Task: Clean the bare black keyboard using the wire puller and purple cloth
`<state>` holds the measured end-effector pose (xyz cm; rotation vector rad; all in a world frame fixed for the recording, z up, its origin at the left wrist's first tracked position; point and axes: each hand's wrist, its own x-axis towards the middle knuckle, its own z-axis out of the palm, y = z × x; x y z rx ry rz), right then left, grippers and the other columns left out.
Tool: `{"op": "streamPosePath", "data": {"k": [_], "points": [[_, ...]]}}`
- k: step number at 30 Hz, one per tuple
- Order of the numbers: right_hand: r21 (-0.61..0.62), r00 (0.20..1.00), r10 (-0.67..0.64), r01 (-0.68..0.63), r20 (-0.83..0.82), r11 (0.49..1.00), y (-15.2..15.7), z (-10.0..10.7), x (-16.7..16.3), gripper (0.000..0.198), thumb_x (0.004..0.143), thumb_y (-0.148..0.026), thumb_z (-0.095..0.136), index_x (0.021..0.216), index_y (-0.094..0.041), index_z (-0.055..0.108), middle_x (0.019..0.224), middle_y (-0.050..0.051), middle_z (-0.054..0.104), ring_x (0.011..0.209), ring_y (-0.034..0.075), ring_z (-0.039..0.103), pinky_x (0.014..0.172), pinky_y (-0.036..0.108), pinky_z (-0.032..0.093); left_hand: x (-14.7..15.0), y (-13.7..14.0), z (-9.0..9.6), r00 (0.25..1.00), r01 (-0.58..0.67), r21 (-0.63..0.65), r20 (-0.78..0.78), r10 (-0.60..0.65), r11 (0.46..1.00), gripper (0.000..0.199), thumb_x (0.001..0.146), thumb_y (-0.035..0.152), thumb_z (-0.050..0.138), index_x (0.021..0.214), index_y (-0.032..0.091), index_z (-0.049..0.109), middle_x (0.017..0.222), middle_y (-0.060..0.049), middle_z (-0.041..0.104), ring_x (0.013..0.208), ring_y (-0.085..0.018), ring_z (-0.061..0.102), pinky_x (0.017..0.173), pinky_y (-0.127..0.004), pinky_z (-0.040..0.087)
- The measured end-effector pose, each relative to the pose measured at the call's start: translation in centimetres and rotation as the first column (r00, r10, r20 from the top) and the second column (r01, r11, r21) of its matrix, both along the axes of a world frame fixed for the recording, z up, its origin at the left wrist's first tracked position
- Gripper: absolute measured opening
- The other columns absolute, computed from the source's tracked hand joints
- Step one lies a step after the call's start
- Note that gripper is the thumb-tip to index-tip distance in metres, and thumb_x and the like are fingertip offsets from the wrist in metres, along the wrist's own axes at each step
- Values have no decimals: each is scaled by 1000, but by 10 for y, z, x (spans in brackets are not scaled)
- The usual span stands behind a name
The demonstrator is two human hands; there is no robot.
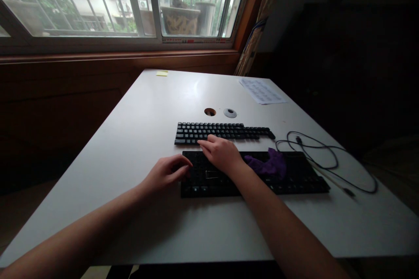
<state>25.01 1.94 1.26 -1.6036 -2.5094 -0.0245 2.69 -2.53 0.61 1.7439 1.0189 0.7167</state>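
Note:
A black keyboard (255, 189) lies on the table, most of its keycaps off and only some left along the front and right. Behind it, loose black keycaps (209, 130) are laid out in rows. My right hand (222, 152) reaches over the keyboard, fingertips together at a keycap in the front row of the loose ones. My left hand (166, 172) rests at the keyboard's left end with its fingers curled; whatever its fingertips hold is hidden. A thin metal wire piece (212, 174) sits on the bare keyboard. A crumpled purple cloth (270, 163) lies across its right half.
A black cable (330, 152) loops over the table's right side. Toward the back are a round cable hole (210, 112), a grey ring cover (230, 113), printed sheets (262, 91) and a yellow sticky note (162, 73). A barred window (114, 4) is beyond.

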Motion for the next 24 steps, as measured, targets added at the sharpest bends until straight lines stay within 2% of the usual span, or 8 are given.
{"op": "streamPosePath", "data": {"k": [24], "points": [[-8, 1000, -1, 1, 3, 1000, 1, 0, 0, 37, 101, -39, 38, 127, -33, 65, 104, 4, 66, 85, 18, 64, 69, 28, 42, 1, -1, 1, 1000, 1, 6, -13, -1, 1000, 16, 92, 25, 55, 96, 15, 66, 77, -3, 70, 68, -14, 65, 64, -24, 50]]}}
